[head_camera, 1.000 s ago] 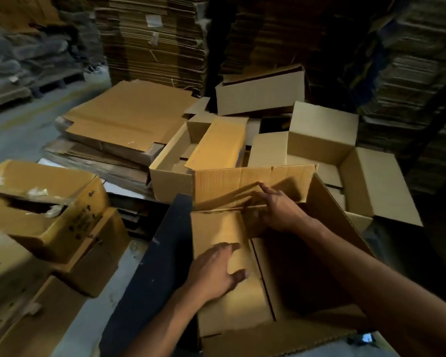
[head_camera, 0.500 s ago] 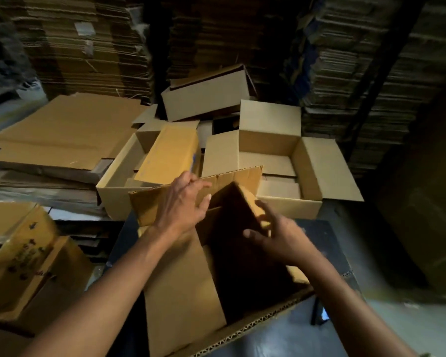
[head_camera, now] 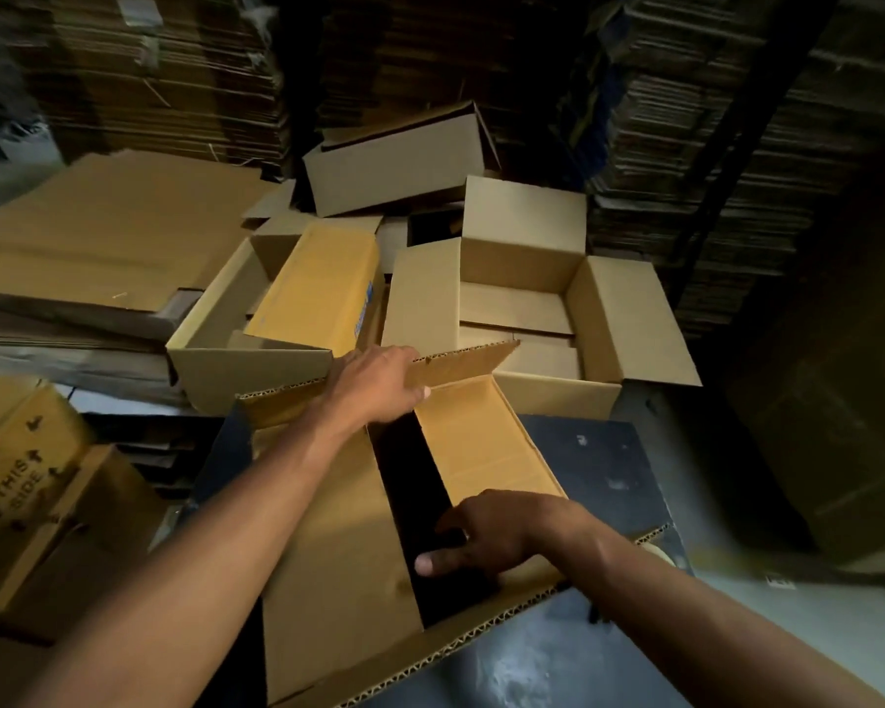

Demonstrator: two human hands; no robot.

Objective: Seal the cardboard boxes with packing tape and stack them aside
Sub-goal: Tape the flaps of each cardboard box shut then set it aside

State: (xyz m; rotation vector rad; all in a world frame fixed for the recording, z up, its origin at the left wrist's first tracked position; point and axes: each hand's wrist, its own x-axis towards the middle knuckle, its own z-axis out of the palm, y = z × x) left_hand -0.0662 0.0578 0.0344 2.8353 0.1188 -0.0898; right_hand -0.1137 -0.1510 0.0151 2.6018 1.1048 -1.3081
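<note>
We see a tan corrugated cardboard box (head_camera: 338, 569) lying low centre in the frame, its two long flaps folded nearly shut with a dark gap between, far flap upright.

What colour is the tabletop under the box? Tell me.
Dark, nearly black tabletop, seen in the head view.
</note>
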